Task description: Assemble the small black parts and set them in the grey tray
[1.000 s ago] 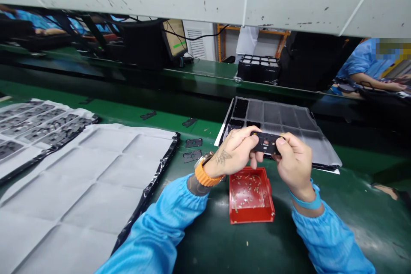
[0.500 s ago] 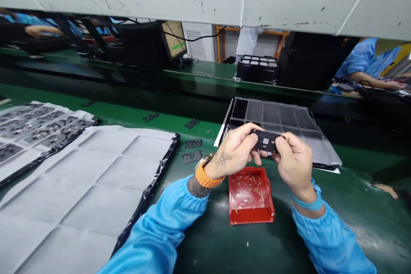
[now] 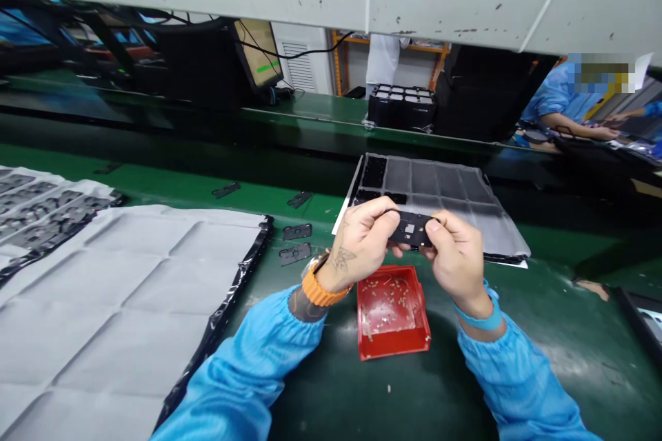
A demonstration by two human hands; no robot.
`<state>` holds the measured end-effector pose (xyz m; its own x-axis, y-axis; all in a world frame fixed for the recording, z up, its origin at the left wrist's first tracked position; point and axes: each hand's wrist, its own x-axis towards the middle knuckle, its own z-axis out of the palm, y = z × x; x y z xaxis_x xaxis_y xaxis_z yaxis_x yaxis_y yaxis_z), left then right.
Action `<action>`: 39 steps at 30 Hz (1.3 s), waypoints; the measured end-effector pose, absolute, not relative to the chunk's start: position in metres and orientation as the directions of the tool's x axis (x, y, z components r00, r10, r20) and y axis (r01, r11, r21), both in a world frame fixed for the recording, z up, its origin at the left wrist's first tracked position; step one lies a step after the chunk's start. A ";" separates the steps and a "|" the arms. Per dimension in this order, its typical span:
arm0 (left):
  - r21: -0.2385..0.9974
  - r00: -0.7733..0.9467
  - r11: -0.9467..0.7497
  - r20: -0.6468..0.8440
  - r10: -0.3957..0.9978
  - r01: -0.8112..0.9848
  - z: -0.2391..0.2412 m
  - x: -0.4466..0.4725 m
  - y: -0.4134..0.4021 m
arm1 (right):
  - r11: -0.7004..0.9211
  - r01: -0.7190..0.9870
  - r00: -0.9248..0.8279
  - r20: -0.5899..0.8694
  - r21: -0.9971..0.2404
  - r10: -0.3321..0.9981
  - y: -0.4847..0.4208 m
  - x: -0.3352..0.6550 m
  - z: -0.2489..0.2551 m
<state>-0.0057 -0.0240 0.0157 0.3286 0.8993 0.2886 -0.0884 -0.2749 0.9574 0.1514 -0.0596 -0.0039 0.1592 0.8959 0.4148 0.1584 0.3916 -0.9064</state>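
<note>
Viewpoint has swung right, while near the red tray (image 3: 394, 343) left hand (image 3: 362, 242) and right hand (image 3: 459, 258) pinch a black plate (image 3: 401, 231) by its ends, presumably leaving its middle exposed.

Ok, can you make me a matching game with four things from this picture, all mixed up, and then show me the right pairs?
Things:
1. black piece
2. watch strap
3. tray
4. computer screen

Clues:
A. red, on the table
B. at the back, with a green bar
C. pinched by the left hand and the right hand
D. orange

Right pairs: 1-C, 2-D, 3-A, 4-B
</note>
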 end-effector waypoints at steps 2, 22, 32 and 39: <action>0.959 0.303 -0.274 0.282 0.910 -0.068 0.016 -0.007 -0.024 | 0.371 0.134 0.139 0.388 -0.919 0.911 -0.059 0.153 -0.003; 0.934 0.567 -0.211 0.345 0.748 -0.290 0.007 -0.014 -0.009 | 0.321 0.163 0.027 0.329 -0.933 0.944 -0.059 0.168 0.010; 0.954 0.719 -0.277 0.274 0.638 -0.118 0.014 -0.022 -0.008 | 0.453 0.536 -0.207 0.409 -0.713 0.889 -0.063 0.181 0.021; 0.971 0.699 -0.139 0.237 0.675 -0.195 0.007 -0.019 -0.008 | 0.521 0.588 -0.221 0.497 -0.619 0.839 -0.059 0.177 0.018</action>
<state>-0.0187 -0.0085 0.0074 0.6986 0.6753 0.2366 -0.1950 -0.1385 0.9710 0.1767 -0.0586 0.0182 -0.2207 0.8391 0.4972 0.5876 0.5213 -0.6189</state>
